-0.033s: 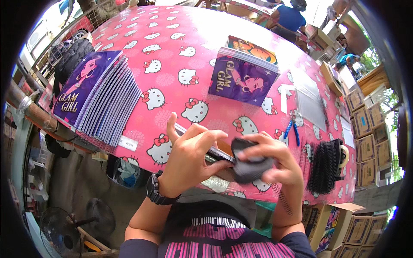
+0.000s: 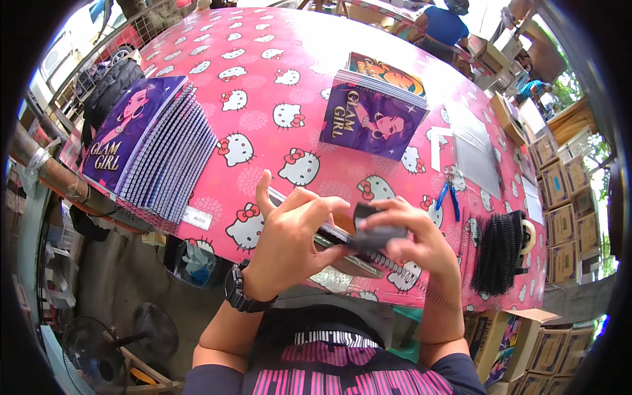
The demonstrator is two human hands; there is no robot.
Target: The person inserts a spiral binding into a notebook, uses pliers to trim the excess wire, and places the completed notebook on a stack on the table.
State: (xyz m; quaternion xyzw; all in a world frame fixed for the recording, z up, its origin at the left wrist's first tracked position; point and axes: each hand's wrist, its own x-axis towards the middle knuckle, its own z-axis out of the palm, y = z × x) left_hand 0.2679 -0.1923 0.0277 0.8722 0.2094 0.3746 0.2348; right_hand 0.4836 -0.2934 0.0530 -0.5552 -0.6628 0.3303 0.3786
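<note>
My left hand (image 2: 289,240) grips a thin spiral-bound notebook (image 2: 339,255) at the near edge of the pink table (image 2: 263,66), index finger raised. My right hand (image 2: 421,247) is closed on a small dark grey tool (image 2: 375,232) pressed against the notebook's black wire spine (image 2: 390,264). The two hands touch around the tool. A black watch sits on my left wrist. Most of the notebook is hidden under my hands.
A fanned stack of purple notebooks (image 2: 151,145) lies at the left. A second stack of purple books (image 2: 375,112) stands at centre. To the right are blue-handled pliers (image 2: 451,194), clear plastic sheets (image 2: 477,155), black binding coils (image 2: 500,250) and cardboard boxes (image 2: 559,197). A person in blue (image 2: 441,23) sits beyond the table.
</note>
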